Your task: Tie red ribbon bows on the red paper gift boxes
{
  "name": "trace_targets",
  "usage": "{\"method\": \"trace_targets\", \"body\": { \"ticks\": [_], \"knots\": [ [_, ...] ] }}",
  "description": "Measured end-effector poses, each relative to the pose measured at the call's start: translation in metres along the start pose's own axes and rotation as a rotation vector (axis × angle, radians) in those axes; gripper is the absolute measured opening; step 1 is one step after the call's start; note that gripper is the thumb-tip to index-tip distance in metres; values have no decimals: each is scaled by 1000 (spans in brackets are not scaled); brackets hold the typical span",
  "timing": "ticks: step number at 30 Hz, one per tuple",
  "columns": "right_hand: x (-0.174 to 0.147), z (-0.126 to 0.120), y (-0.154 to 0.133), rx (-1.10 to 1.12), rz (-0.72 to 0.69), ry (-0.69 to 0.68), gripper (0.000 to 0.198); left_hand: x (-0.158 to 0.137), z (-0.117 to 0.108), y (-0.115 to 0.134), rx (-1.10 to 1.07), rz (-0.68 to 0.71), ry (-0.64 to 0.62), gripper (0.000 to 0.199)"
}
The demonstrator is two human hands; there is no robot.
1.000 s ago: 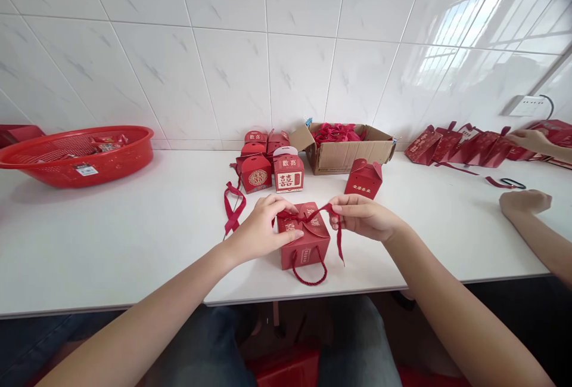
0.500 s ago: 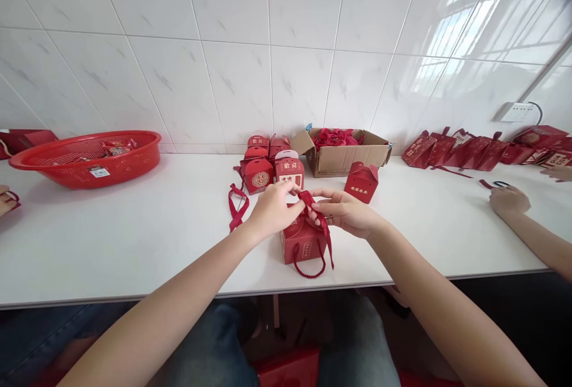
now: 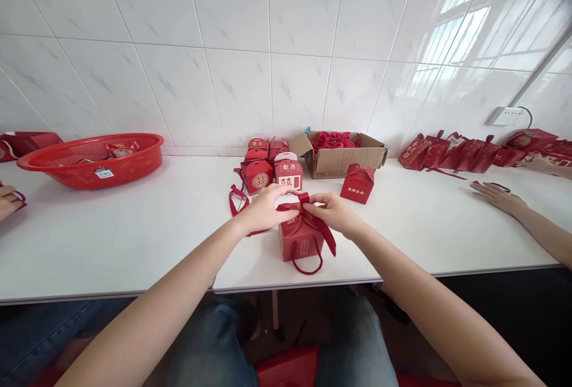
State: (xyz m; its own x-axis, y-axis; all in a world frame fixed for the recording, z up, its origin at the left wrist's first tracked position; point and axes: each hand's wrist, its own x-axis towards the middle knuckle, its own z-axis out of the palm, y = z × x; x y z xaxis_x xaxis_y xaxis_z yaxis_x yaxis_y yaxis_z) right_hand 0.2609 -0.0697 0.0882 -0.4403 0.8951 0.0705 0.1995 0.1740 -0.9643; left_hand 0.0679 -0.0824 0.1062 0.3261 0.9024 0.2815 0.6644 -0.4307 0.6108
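Starting at the near edge of the counter (image 3: 134, 268), with a rope handle (image 3: 308, 271) drooping in front of the box (image 3: 301, 245). Above that, pinching the ribbon (image 3: 329, 239) with the right grip (image 3: 335, 213) at the base of a loop (image 3: 304, 198); arching the left grip (image 3: 263, 210) opposite, thumb beside the loop, but cannot tell whether pinching anything. Has just turned a pulled-out ribbon into a short upright loop: judged a bow partly shaped. Compared with a second ago, working close together instead of drawing out to the right; leaving the box in about the same spot. Farther back, grouped boxes (image 3: 260, 179) left, a lone box (image 3: 358, 189) right, a co-worker's hand (image 3: 499, 197) now flat rather than curled, then an open carton (image 3: 338, 169).
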Motion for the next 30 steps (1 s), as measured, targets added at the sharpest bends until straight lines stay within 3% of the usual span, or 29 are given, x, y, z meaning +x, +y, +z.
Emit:
{"method": "trace_targets", "body": {
  "ticks": [5, 8, 13, 18, 23, 30],
  "knots": [
    [1, -3, 3, 26, -69, -81, 32, -9, -5, -20, -15, -250, -99, 56],
    [2, -2, -1, 44, -8, -75, 32, -9, -2, -20, 38, -300, -45, 53],
    [4, 7, -15, -43, 146, 79, 17, -3, -12, -10, 153, -93, 49, 26],
    [10, 10, -19, -153, 107, 58, 19, 12, -23, 10, 214, 283, 68, 21],
    [12, 9, -16, -140, 101, 79, 20, 26, -22, 18, 244, 282, -89, 26],
    [11, 13, -13, -101, 129, 108, 13, 24, -29, 17, 398, 409, -164, 29]
  ]
}}
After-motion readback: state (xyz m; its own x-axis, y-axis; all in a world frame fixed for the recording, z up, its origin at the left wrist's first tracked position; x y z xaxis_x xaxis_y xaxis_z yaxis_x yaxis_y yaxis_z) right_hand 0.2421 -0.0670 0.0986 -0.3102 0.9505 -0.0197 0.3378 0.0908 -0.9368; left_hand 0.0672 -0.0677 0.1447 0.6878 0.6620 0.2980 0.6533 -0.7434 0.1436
